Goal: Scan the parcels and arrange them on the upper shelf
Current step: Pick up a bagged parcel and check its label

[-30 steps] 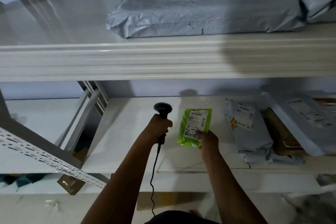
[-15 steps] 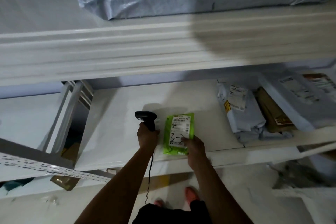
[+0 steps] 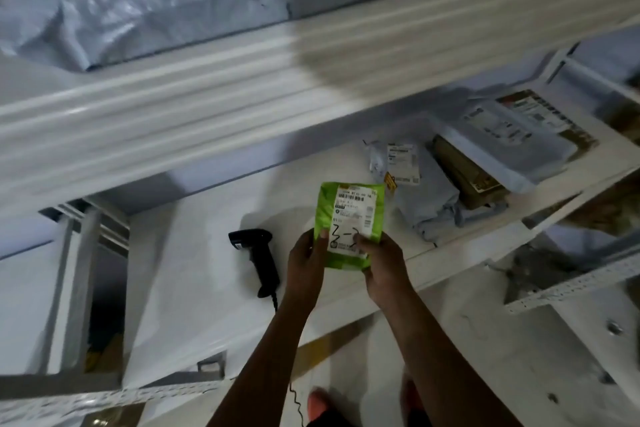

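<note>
Green parcel [image 3: 349,224] held in both hands above the lower shelf [image 3: 194,253].

The parcel's lower edge is clamped in the grip of the left hand [image 3: 306,265] and the right hand [image 3: 382,263], label facing up. The black scanner [image 3: 258,255] is laid on the lower shelf just left of the hands. A grey parcel [image 3: 145,0] is seen on the upper shelf [image 3: 214,87].

The green parcel [image 3: 349,222] is glossy crinkled plastic with a matt white paper label, and the scanner [image 3: 258,255] beside it is black plastic with a dull sheen. The shelves [image 3: 194,107] look like smooth white-painted metal, faintly shiny; the grey mailer [image 3: 145,0] above is wrinkled, satiny plastic film, and the brown parcel [image 3: 464,173] looks like matt paper
</note>
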Demonstrator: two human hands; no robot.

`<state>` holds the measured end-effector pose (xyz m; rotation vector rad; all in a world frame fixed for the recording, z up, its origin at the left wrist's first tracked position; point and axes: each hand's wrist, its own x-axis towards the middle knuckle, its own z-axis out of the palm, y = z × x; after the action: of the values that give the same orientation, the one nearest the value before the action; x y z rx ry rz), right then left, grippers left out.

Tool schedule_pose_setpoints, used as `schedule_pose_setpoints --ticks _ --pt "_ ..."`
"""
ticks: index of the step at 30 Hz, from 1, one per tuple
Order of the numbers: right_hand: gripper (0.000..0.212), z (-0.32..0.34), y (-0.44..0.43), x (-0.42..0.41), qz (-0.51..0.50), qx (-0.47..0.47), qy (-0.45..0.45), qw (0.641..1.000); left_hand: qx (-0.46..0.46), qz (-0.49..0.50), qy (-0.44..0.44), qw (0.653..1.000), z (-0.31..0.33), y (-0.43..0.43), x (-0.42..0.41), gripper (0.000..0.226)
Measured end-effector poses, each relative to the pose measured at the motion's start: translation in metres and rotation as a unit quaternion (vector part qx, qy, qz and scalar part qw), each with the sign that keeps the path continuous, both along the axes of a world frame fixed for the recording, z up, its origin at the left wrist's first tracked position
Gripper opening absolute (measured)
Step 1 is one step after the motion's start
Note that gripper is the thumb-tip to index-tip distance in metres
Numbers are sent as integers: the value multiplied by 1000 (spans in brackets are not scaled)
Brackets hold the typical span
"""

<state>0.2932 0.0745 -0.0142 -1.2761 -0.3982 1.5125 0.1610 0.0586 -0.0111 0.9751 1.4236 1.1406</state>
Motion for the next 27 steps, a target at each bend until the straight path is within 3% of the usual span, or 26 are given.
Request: schedule_pose_setpoints --ticks 2,6,13,18,21,27 --pt "29 10 -1 24 -3 26 19 999 6 -39 -30 999 18 0 23 30" --pt "31 25 -10 95 -6 60 34 998 24 -17 -9 1000 40 -2 82 16" --pt "31 34 -52 289 -63 90 -29 994 47 -53 -55 996 40 -30 280 4" --pt "31 45 -65 400 -116 95 -45 988 55 -69 -98 991 37 -37 397 13" --pt "30 51 -52 435 -122 95 -34 987 63 -70 -97 991 46 -22 430 5" --pt "29 68 6 484 -132 132 -31 982 86 -70 -93 989 64 39 482 19"
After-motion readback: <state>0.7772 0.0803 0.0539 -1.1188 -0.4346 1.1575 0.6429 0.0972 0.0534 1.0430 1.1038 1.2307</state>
